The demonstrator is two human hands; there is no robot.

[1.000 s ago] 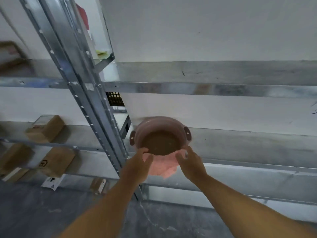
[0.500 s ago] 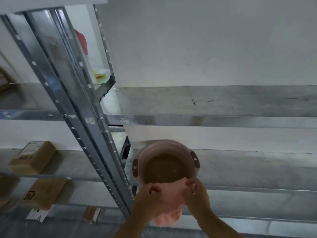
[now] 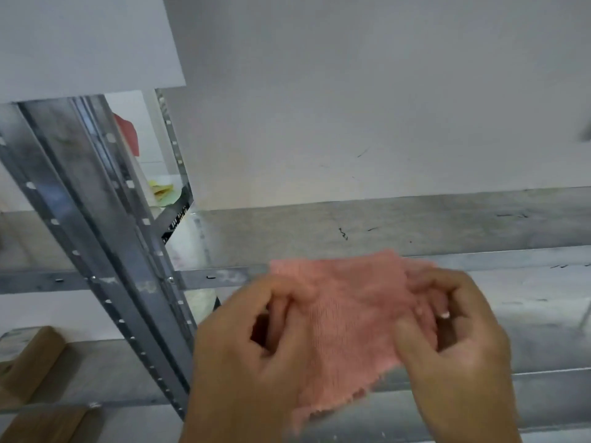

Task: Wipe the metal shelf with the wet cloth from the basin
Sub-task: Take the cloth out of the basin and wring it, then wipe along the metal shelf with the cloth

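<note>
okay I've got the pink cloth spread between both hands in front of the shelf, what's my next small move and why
Probably lay the pink cloth flat on the metal shelf just beyond it: left hand and right hand hold it open, clear of the surface.

Upper shelf point(image 3: 399, 225) surface bare from the post rightward, open to the white wall point(image 3: 351, 107) behind; tall gap above it, free entry from the front; slanted perforated upright point(image 3: 105, 251) blocks the left side; both hands point(image 3: 252, 356) point(image 3: 457, 343) and the spread pink cloth point(image 3: 345, 318) cover the lower shelf point(image 3: 543, 346) front; cardboard boxes point(image 3: 28, 362) fill the lower-left bay.
</note>
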